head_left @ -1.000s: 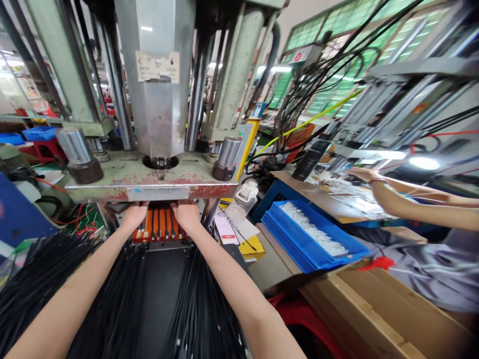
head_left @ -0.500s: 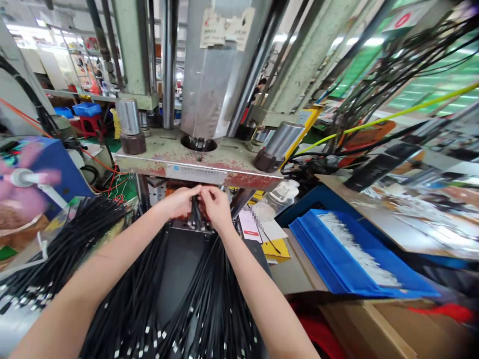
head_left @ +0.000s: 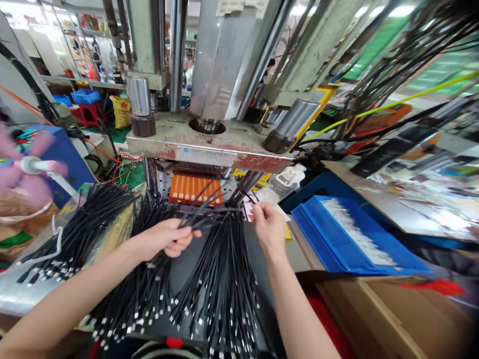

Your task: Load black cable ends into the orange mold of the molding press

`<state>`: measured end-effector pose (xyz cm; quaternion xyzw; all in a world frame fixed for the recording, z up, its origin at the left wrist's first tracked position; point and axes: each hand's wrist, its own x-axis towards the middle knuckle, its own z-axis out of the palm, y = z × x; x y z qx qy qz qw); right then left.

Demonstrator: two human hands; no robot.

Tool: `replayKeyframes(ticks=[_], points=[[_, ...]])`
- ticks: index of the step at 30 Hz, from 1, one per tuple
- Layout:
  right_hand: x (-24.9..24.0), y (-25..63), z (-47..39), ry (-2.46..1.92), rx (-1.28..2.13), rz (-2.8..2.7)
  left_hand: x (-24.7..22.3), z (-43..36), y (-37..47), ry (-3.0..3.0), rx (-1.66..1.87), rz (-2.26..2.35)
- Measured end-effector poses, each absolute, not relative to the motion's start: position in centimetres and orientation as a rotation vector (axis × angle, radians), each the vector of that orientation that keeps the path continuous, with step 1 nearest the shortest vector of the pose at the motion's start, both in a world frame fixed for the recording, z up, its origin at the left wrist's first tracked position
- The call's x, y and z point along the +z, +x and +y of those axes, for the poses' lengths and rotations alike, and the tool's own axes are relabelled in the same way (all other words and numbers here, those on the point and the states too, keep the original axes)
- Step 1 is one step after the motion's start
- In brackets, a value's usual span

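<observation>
With my left hand (head_left: 169, 238) I grip a few black cables (head_left: 202, 215) before the orange block (head_left: 180, 188), seemingly raised to stay apart from the heaped bundle (head_left: 226, 269), my right hand (head_left: 270, 227) pinched on an apparent dark strand (head_left: 252, 197).

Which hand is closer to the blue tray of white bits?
Right. The right hand is left of the blue tray; the left hand is farther left, holding black cables.
</observation>
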<state>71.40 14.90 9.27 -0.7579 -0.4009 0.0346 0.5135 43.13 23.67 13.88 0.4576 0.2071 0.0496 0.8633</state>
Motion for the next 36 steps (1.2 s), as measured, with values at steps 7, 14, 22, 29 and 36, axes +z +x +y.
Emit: replayKeyframes(ticks=[7,14,22,29,36], points=[[2.1,76.6,-0.5,-2.284,0.182,-0.431,16.3,24.9,29.3,1.082,0.674,0.792],[3.9,74.6,1.9,-2.475,0.073,-1.026,15.6,29.6,23.6,2.121,0.604,1.864],[8.5,65.9,13.7,-2.798,0.143,-1.601,10.5,27.0,26.4,2.642,-0.206,2.46],[6.2,66.9,14.5,-2.605,0.359,-1.497,10.6,27.9,31.9,2.697,0.058,2.053],[5.8,66.8,14.9,-2.713,0.217,-1.416,6.4,33.6,36.1,2.096,0.324,1.6]])
